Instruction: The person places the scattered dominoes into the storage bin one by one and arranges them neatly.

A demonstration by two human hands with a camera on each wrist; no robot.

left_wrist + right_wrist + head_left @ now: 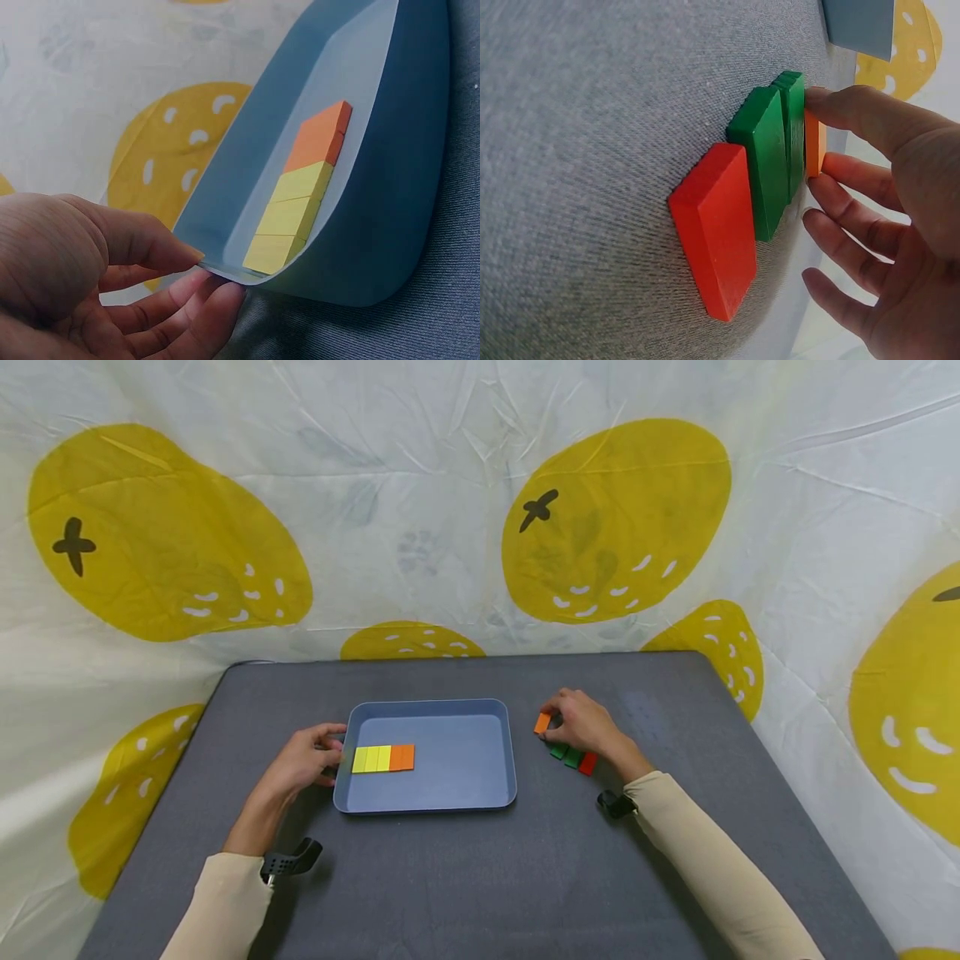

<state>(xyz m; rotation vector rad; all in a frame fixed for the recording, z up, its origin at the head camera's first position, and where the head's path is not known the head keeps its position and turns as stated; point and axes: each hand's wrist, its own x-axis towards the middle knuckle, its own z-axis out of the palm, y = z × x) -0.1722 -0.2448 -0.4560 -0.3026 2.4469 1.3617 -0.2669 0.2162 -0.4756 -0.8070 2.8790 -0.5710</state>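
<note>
R hand pinch: orange blk, long axis ~fore-aft; L hand pinch: tray.

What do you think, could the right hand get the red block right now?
Probably yes: the red block lies close by, uncovered, but the right hand pinches an orange block and might need to set that down first.

A dark grey, fabric-covered table with rounded far corners spans the lower half of the head view. On it, a shallow blue-grey rectangular tray lies left of centre. Right of centre, two flat green rectangular blocks and a flat red rectangular block form a slanting row, red lowest.
</note>
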